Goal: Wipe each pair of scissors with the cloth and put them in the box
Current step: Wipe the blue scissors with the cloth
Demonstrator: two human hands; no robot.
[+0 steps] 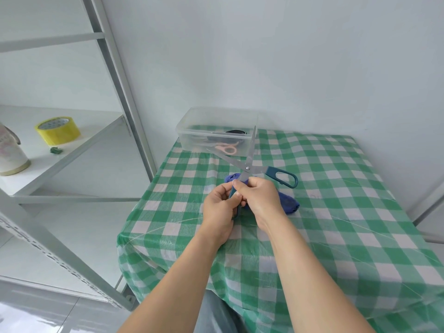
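Table: you are working over its middle.
Box: sitting at the table's far left corner, holding pink scissors.
Cloth: lying bunched mid-table, under your hands.
Teal scissors: gaping wide, blades pointing toward the box.
Left hand: you are gripping their lower handle.
Right hand: you are pinching that handle below the pivot.

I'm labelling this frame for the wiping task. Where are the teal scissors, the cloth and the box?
teal scissors (248, 168): head view, on the pivot screw.
cloth (289, 204): head view, on its right end.
box (192, 143): head view, on its front wall.
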